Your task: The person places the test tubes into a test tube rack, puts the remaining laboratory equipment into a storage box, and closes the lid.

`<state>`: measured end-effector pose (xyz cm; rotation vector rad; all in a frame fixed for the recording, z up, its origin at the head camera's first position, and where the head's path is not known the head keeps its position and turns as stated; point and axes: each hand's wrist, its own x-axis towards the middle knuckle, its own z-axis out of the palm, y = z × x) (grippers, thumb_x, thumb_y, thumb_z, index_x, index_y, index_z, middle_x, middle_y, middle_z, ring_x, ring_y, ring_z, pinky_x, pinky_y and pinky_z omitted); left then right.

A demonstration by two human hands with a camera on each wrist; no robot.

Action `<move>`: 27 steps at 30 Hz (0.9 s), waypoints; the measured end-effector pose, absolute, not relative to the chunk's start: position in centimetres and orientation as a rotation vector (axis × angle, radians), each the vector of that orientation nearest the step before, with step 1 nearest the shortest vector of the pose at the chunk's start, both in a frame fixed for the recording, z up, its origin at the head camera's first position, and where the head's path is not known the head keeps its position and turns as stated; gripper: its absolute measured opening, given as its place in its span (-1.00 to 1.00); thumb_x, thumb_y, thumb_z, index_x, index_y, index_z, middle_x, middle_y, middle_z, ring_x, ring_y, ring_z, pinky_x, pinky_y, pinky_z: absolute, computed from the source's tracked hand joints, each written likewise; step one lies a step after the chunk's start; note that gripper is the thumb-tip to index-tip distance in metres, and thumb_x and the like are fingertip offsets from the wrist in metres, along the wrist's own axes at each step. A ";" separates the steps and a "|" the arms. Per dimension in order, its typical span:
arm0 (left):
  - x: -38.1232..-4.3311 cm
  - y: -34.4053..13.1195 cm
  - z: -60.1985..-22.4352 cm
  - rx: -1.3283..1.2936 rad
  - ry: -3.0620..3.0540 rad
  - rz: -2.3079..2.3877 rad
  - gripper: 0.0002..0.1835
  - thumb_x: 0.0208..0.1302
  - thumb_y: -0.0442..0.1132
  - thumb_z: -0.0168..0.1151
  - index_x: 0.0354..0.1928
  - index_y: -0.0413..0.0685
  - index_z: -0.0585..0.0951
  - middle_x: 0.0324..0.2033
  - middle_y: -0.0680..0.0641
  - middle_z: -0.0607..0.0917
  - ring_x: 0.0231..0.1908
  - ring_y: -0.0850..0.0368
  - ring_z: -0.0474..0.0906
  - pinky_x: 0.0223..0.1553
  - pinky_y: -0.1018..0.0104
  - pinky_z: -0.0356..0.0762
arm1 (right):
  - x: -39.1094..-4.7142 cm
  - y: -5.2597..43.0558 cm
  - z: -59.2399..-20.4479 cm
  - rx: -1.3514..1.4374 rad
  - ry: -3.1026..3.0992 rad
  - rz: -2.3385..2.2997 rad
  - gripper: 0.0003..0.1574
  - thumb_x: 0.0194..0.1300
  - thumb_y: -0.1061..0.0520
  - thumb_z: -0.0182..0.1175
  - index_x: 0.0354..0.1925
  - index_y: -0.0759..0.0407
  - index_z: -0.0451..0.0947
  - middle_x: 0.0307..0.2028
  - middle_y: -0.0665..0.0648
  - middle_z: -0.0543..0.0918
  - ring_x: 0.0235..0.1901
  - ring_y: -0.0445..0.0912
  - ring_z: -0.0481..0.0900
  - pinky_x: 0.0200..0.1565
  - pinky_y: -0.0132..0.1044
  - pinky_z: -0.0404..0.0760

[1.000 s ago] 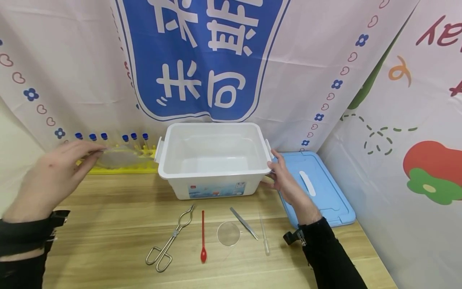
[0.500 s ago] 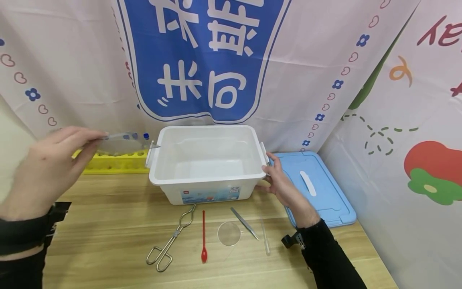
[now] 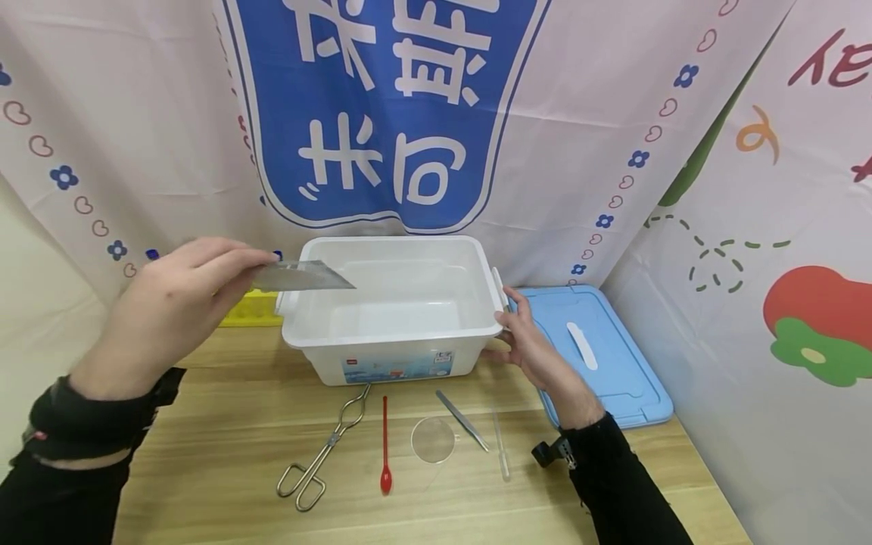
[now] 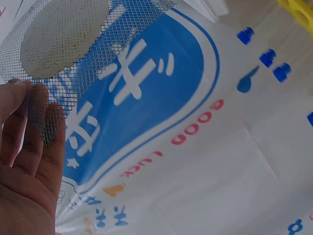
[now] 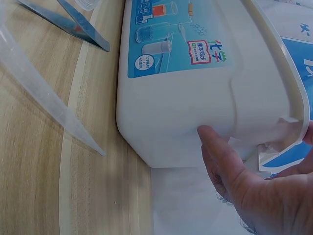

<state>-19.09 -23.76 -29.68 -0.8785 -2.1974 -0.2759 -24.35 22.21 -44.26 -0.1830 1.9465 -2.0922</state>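
Note:
My left hand [image 3: 180,303] pinches a wire gauze [image 3: 306,277] by one corner, its far end above the left side of a white plastic box [image 3: 395,367]. In the left wrist view the gauze [image 4: 102,46] shows fine metal mesh with a pale round centre, gripped between thumb and fingers. At the box's right end, my right hand [image 3: 534,344] holds it by the handle. Seen from the right wrist, one digit of that hand [image 5: 264,191] presses the outer wall of the box [image 5: 176,103]; the other fingers are partly cut off at the frame edge.
Before the box lie crucible tongs [image 3: 330,439], a red spoon [image 3: 384,446], a clear round dish [image 3: 432,440], tweezers [image 3: 461,421] and a plastic dropper [image 3: 500,446]. A blue lid [image 3: 613,371] lies right. A yellow rack [image 3: 252,310] with blue-capped tubes stands behind my left hand.
My left hand has carried the gauze rightward from before the rack to over the box's left side. Early on, the box shifted slightly left and nearer, my right hand moving with it.

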 end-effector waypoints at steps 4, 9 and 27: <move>-19.3 -22.4 -29.7 -0.959 -2.185 -0.278 -0.53 0.02 -0.50 0.53 0.04 -0.10 0.75 -0.20 -0.08 0.75 -0.20 -0.01 0.68 -0.19 -0.03 0.76 | -24.3 22.2 -44.2 -0.175 1.956 -2.087 -0.05 0.55 -0.09 0.05 0.61 -0.36 -0.29 0.50 0.26 0.23 0.42 0.24 0.34 0.20 0.39 0.48; -19.6 -21.1 -30.0 -1.049 -2.204 -0.277 -0.49 0.03 -0.50 0.52 0.08 -0.08 0.72 -0.16 -0.06 0.75 -0.16 0.03 0.66 -0.14 0.01 0.76 | -24.3 22.2 -44.3 -0.172 1.957 -2.089 -0.04 0.55 -0.09 0.05 0.62 -0.35 -0.30 0.50 0.26 0.22 0.43 0.23 0.33 0.21 0.41 0.45; -21.6 -18.4 -32.5 -1.265 -2.299 -0.234 -0.49 0.11 -0.45 0.51 0.12 -0.03 0.64 -0.09 0.01 0.73 -0.16 0.15 0.65 -0.12 0.18 0.76 | -24.5 22.2 -44.4 -0.172 1.988 -2.081 -0.03 0.52 -0.09 0.05 0.62 -0.32 -0.28 0.48 0.29 0.22 0.42 0.25 0.34 0.20 0.39 0.47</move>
